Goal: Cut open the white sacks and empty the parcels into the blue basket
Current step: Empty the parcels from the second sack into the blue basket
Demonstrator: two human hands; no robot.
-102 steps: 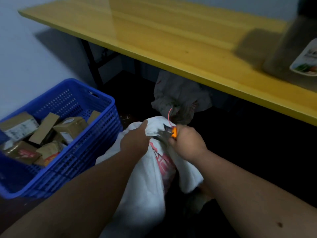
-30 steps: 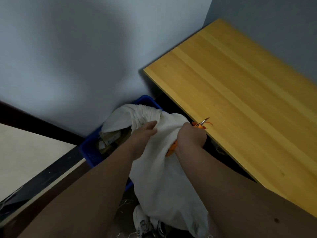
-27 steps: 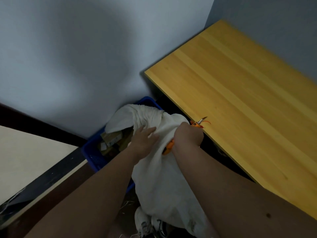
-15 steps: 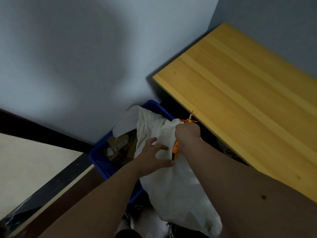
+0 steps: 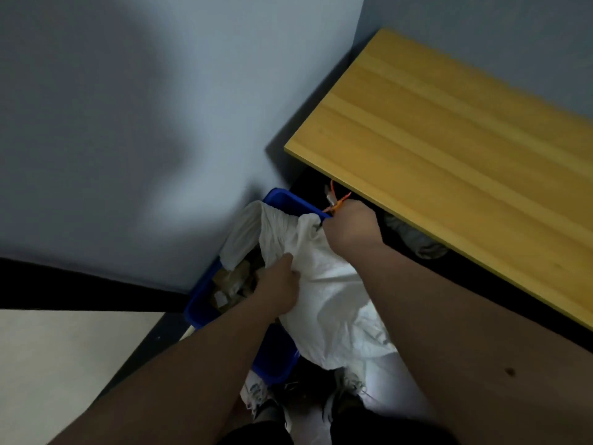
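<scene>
Nearest the camera, two sneakers (image 5: 256,393) stand on the floor, one just beside the near corner of the blue basket (image 5: 272,361) and one under the hanging end of the white sack (image 5: 333,303). Both bare forearms reach forward over them. The left hand (image 5: 280,290) has its fingers curled into a fold of the sack's cloth at the middle, gripping it above the basket. The sack is draped across the basket, its open mouth turned down over the far end, its closed end sagging off the near right side. Brown cardboard parcels (image 5: 234,281) lie in the basket under the sack's mouth. Further on, the right hand (image 5: 351,226) is clenched round the sack's upper edge and also holds orange-handled scissors (image 5: 333,200), whose tips poke out past the knuckles. Beyond, on the right, is the yellow wooden worktop (image 5: 449,162), with a crumpled grey bundle (image 5: 414,239) in the shadow beneath it. A pale blue wall (image 5: 144,123) stands behind the basket.
</scene>
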